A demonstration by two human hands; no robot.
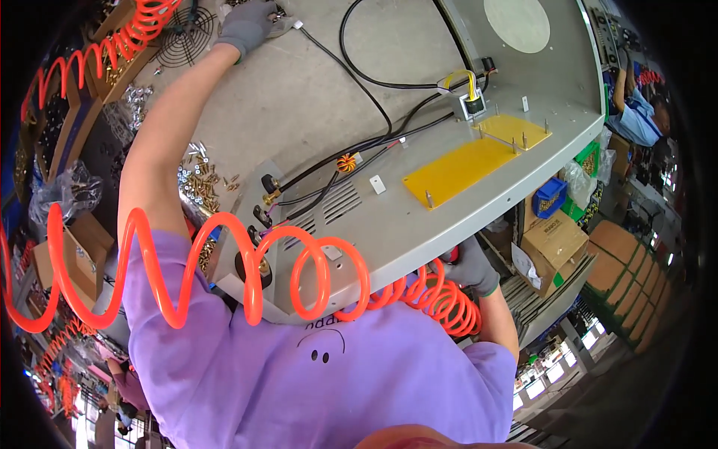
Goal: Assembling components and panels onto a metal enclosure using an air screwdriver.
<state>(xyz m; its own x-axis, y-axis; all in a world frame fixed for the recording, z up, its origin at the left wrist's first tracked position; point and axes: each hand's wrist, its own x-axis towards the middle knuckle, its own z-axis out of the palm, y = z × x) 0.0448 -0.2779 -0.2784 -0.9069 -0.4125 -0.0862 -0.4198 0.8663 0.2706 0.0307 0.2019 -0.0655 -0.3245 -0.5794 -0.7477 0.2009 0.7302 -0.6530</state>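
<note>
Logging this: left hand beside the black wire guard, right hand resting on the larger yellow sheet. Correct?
Not quite. In the head view, the right hand isn't on the larger yellow sheet; it is outside the near edge of the metal panel, beside the orange coiled hose. The left hand is indeed beside the black wire guard.

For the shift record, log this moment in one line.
left hand: gloved, near round grille | right hand: gloved, near orange coiled hose | metal housing: yellow sheets, black cables
</note>
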